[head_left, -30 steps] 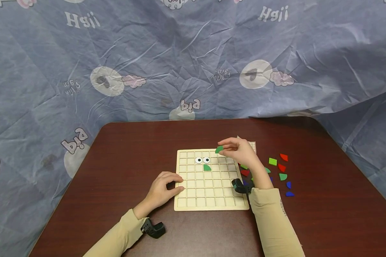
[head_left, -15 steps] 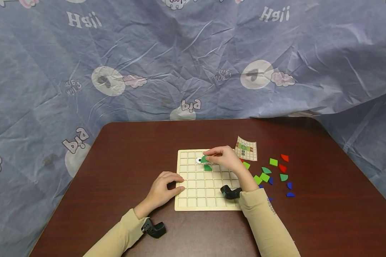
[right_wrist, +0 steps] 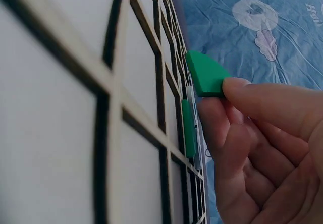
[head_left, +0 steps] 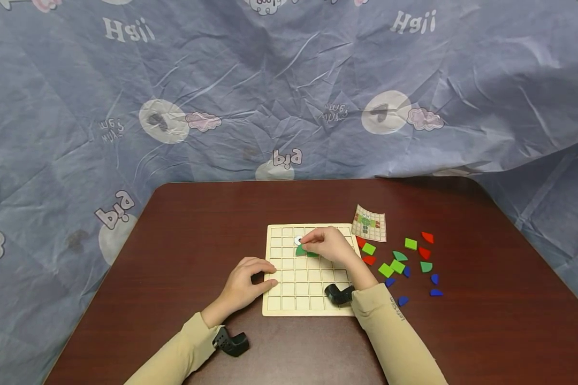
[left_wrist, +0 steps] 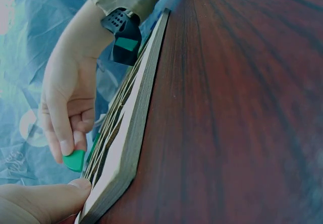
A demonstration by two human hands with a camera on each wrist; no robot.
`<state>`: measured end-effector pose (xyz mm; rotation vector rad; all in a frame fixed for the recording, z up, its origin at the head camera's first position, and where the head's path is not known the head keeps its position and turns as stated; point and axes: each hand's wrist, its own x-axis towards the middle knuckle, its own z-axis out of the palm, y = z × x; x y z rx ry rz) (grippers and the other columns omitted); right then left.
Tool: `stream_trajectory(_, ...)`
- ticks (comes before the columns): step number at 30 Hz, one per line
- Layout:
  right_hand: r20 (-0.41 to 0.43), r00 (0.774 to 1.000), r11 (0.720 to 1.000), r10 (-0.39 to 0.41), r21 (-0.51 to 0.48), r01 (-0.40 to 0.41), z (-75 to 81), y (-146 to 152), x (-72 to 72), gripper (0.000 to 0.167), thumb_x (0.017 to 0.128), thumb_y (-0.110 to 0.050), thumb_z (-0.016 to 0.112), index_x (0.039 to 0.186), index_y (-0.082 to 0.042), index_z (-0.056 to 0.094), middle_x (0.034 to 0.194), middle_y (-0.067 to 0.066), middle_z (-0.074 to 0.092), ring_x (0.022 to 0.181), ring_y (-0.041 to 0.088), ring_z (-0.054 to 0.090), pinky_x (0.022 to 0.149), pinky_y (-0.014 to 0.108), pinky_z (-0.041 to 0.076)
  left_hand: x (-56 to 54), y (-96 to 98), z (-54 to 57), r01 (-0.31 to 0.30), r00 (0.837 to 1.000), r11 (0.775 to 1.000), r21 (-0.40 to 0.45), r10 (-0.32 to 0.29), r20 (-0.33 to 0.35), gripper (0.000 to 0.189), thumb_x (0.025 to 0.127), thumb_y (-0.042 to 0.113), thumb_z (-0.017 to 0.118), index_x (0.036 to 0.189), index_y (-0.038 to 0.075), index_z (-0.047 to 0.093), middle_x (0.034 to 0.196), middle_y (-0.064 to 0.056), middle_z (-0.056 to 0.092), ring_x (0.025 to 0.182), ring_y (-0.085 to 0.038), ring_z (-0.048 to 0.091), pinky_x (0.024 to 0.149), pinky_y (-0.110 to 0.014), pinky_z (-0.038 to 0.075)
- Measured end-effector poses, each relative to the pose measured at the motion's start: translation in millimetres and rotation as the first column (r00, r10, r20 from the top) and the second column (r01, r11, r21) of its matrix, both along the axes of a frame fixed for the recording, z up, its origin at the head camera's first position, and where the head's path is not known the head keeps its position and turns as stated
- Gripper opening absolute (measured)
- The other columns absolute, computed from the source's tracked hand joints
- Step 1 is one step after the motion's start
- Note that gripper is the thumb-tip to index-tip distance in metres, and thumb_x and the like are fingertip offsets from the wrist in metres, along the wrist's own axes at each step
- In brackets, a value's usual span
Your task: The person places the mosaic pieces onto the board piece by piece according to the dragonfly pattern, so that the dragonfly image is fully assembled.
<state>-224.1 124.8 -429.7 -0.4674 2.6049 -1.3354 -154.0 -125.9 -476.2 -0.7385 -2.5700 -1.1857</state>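
A pale wooden grid board [head_left: 289, 289] lies on the table. My right hand [head_left: 334, 246] is over its upper part and pinches a green quarter-round piece [right_wrist: 206, 75] between thumb and fingers. In the right wrist view the piece is tilted, just off the grid. A second green piece [head_left: 312, 255] sits in a cell beside it, partly covered by my fingers. One round eye piece [head_left: 298, 240] shows on the board; my right hand hides the other. My left hand [head_left: 244, 282] rests on the board's left edge, its thumb [left_wrist: 63, 198] touching the rim.
A small pattern card [head_left: 369, 223] lies at the board's upper right corner. Right of the board are scattered loose pieces: green squares [head_left: 411, 244], red quarter-rounds [head_left: 424, 253], green pieces [head_left: 426, 267] and blue pieces [head_left: 435, 292]. A blue printed cloth [head_left: 250, 96] hangs behind the table.
My right hand has carried the green piece left and down, from the board's top edge to a cell beside the placed green piece. The card and loose pieces came into view. The left hand stayed put.
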Motion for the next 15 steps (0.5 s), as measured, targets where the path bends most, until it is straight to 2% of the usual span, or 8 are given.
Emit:
stream_trajectory(9, 0.051, 0.999, 1.000, -0.017, 0.002, 0.017, -1.5, -3.4, 1.3, 0.012, 0.086, -0.014, 0.069, 0.095, -0.007, 0.072, 0.080, 0.000, 0.068, 0.064, 0.020, 0.062, 0.058, 0.032, 0.051, 0.1, -0.6, 1.0, -0.001, 1.000, 1.000, -0.004, 0.001, 0.013, 0.022, 0.077, 0.022, 0.077, 0.097, 0.015, 0.073, 0.103, 0.005, 0.065, 0.105, -0.016, 0.053, 0.090, -0.038, 0.044)
stream_trajectory(15, 0.067, 0.998, 1.000, -0.014, 0.003, 0.014, -0.7, -5.0, 1.9, 0.012, 0.086, -0.012, 0.069, 0.095, -0.005, 0.073, 0.075, 0.003, 0.068, 0.061, 0.018, 0.063, 0.056, 0.030, 0.052, 0.5, -0.6, 1.6, -0.005, 1.000, 1.000, -0.006, 0.005, 0.020, 0.022, 0.077, 0.022, 0.077, 0.097, 0.015, 0.073, 0.103, 0.005, 0.064, 0.106, -0.016, 0.053, 0.090, -0.038, 0.044)
